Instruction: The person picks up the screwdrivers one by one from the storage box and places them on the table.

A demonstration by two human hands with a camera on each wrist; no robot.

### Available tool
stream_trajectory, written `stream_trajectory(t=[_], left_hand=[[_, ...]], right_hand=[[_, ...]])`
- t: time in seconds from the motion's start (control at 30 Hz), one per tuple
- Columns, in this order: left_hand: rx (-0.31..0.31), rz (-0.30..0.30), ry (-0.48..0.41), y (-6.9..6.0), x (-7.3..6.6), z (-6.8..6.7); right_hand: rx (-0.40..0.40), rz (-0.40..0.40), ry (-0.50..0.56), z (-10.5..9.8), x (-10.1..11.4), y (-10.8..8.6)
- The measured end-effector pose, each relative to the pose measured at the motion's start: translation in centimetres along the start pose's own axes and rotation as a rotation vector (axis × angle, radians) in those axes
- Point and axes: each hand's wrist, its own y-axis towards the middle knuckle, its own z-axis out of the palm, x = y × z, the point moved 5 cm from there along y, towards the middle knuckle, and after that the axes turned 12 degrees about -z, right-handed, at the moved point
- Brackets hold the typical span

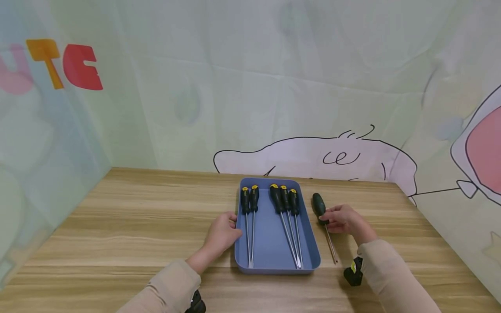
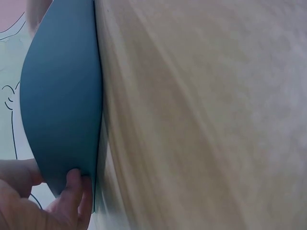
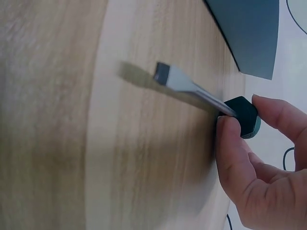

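Observation:
A blue tray (image 1: 261, 270) holds several screwdrivers with black, yellow-topped handles: two on its left side (image 1: 254, 200), three on its right (image 1: 276, 199). My left hand (image 1: 219, 237) grips the tray's left wall, thumb over the rim; the left wrist view has fingertips (image 2: 74, 175) against the outer wall (image 2: 62, 96). Right of the tray, my right hand (image 1: 346, 221) pinches the lower end of another screwdriver's dark handle (image 1: 318, 206). In the right wrist view thumb and fingers hold that handle (image 3: 245, 116), its flat tip (image 3: 178, 80) above the wooden surface.
The wooden table (image 1: 156, 208) extends on both sides of the tray. Behind it hangs a pale printed cloth (image 1: 176, 108) with cartoon outlines and coloured letters. A dark device (image 1: 353, 273) sits at my right sleeve, another (image 1: 197, 303) at my left.

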Motion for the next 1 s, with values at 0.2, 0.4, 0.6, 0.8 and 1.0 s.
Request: stream_trajectory(t=[0.2,0.4,0.6,0.8,1.0], left_hand=[[0.000,-0.001,0.004,-0.13,-0.04,-0.10],[0.007,-0.010,0.004,-0.10,-0.09,-0.10],[0.010,-0.023,0.005,0.00,-0.08,-0.07],[0.009,-0.019,0.003,0.02,-0.13,-0.04],[0.009,-0.022,0.006,0.07,0.01,0.01]], right_hand=[[0.013,-0.007,0.002,0.01,-0.22,0.04],[0.024,-0.004,0.026,-0.03,-0.48,0.16],[0.028,0.007,0.056,-0.12,-0.42,0.13],[0.038,0.009,0.059,-0.20,-0.32,-0.11],[0.037,0.014,0.067,-0.33,-0.22,-0.24]])
